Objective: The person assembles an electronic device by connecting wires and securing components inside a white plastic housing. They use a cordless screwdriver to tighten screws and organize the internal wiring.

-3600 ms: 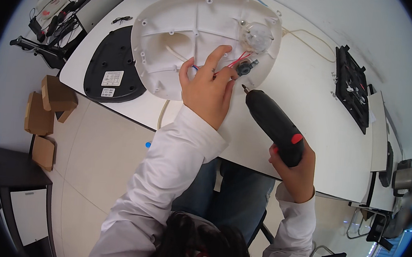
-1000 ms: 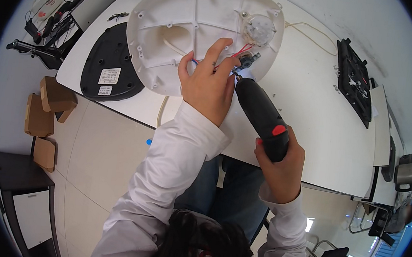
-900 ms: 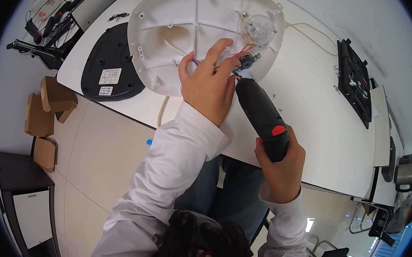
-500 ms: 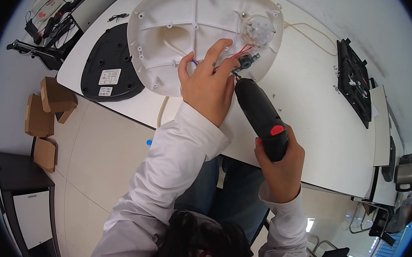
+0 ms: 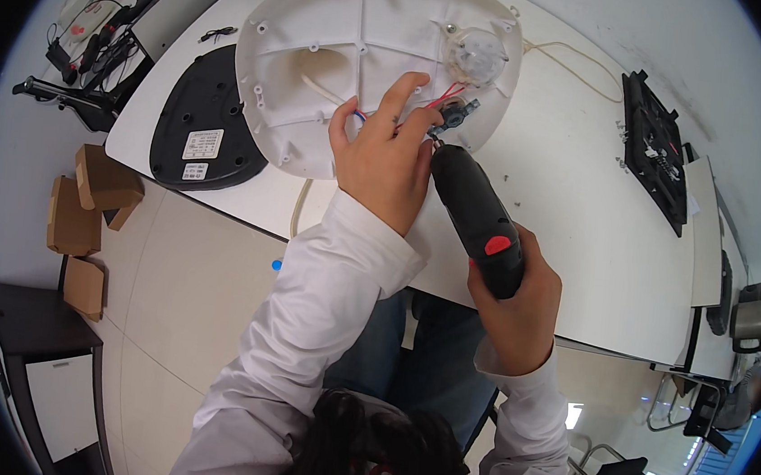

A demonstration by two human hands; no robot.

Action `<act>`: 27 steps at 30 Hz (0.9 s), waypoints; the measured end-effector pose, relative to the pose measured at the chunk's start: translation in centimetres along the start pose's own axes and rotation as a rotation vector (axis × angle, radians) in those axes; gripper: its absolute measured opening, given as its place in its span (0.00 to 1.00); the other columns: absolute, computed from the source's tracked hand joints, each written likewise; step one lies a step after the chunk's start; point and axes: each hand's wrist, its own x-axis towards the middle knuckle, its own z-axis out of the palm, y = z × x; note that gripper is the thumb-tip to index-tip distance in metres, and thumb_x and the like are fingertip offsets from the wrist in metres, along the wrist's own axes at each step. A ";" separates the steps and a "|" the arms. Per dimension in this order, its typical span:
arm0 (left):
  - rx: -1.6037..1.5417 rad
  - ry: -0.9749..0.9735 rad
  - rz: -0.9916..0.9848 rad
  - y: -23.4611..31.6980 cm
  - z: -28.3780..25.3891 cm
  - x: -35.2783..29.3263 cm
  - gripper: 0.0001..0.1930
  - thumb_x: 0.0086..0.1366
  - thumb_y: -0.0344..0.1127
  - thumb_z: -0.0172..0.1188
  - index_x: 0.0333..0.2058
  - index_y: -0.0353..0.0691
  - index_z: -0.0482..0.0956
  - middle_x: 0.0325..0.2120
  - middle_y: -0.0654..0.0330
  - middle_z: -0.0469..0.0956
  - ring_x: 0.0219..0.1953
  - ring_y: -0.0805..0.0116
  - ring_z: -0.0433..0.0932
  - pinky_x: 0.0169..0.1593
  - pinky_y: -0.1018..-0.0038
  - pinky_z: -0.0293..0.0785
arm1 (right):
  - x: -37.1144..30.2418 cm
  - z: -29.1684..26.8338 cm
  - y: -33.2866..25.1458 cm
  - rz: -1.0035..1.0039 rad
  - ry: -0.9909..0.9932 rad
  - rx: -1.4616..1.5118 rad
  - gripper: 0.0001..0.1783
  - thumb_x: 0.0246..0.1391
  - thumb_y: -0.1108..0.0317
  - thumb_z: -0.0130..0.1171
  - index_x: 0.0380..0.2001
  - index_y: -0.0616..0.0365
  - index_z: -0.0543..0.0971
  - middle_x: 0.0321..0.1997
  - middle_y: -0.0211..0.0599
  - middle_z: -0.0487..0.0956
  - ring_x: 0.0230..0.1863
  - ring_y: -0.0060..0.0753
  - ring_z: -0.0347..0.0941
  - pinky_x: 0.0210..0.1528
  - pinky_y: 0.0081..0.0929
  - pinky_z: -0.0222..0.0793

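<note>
My right hand [image 5: 519,306] is wrapped around a black cordless screwdriver [image 5: 478,205] with a red button. Its bit slants up and left to a small dark grey part [image 5: 455,113] on the lower right of a white plastic housing [image 5: 390,30]. Over the housing, my left hand [image 5: 386,152] has its thumb and index finger close together beside the bit; what they pinch is hidden. Its other fingers spread across the red and blue wires and the white cable [image 5: 321,90]. A clear round part [image 5: 478,58] sits in the housing's upper right.
A black base plate [image 5: 210,119] with white labels lies left of the housing. Small screws [image 5: 511,190] are scattered on the white table [image 5: 578,255]. At the right stands an open black tool case [image 5: 655,153]. Brown cardboard boxes [image 5: 75,215] are on the floor at left.
The screwdriver's body has swung slightly left and turned a little in my right hand, its bit still at the same spot. My left hand stays in place.
</note>
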 end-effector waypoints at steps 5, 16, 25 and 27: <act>-0.003 -0.002 -0.012 0.1 0.0 0.0 0.18 0.51 0.24 0.68 0.39 0.52 0.76 0.58 0.70 0.71 0.42 0.69 0.78 0.63 0.55 0.54 | -0.1 0.1 0.2 -0.042 0.012 -0.028 0.30 0.39 0.76 0.68 0.50 0.59 0.74 0.38 0.48 0.82 0.35 0.53 0.80 0.37 0.37 0.76; 0.037 -0.008 -0.009 0.3 -0.2 0.2 0.17 0.52 0.25 0.68 0.39 0.51 0.76 0.59 0.70 0.71 0.42 0.69 0.78 0.63 0.55 0.54 | -0.1 -0.1 -0.2 -0.023 -0.007 -0.005 0.29 0.40 0.76 0.67 0.50 0.59 0.73 0.38 0.48 0.81 0.36 0.53 0.80 0.38 0.37 0.76; 0.028 -0.028 -0.018 0.4 -0.2 0.0 0.16 0.53 0.25 0.67 0.39 0.51 0.77 0.59 0.69 0.71 0.42 0.69 0.78 0.64 0.55 0.54 | -0.3 0.0 0.2 -0.074 0.005 -0.019 0.29 0.40 0.76 0.66 0.51 0.59 0.73 0.39 0.47 0.81 0.35 0.52 0.80 0.37 0.37 0.76; 0.041 -0.020 -0.010 0.5 -0.2 0.0 0.14 0.54 0.25 0.66 0.38 0.50 0.77 0.59 0.68 0.71 0.41 0.69 0.79 0.63 0.55 0.55 | -0.1 -0.1 0.3 -0.043 0.006 0.018 0.28 0.41 0.76 0.66 0.50 0.62 0.74 0.37 0.49 0.81 0.35 0.51 0.81 0.40 0.35 0.76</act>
